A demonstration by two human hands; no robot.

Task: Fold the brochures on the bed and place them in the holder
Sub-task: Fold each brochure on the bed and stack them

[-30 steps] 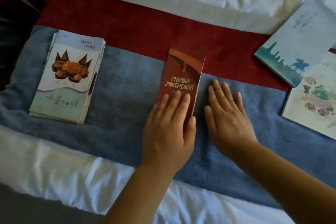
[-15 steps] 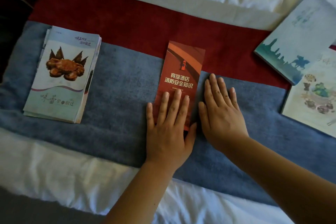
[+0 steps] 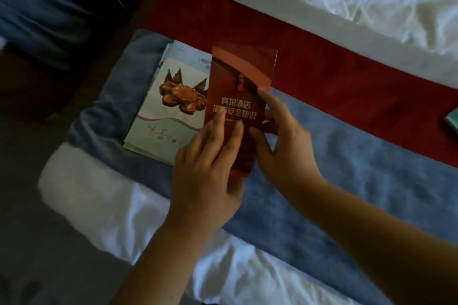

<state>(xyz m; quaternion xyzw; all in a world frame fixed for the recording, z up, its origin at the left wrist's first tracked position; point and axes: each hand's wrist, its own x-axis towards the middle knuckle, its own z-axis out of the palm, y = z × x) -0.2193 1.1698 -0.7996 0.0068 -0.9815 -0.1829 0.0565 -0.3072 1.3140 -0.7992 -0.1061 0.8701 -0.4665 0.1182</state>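
The left hand (image 3: 208, 168) pinches the red brochure (image 3: 239, 74) at its lower end, fingers on the cover and thumb beneath. The right hand (image 3: 282, 141) pinches its right edge. Folded narrow, the brochure is held above the right edge of the crab-printed stack (image 3: 168, 119). No holder is in view. The grip should probably stay across the creases, so the folds cannot spring open in transit.
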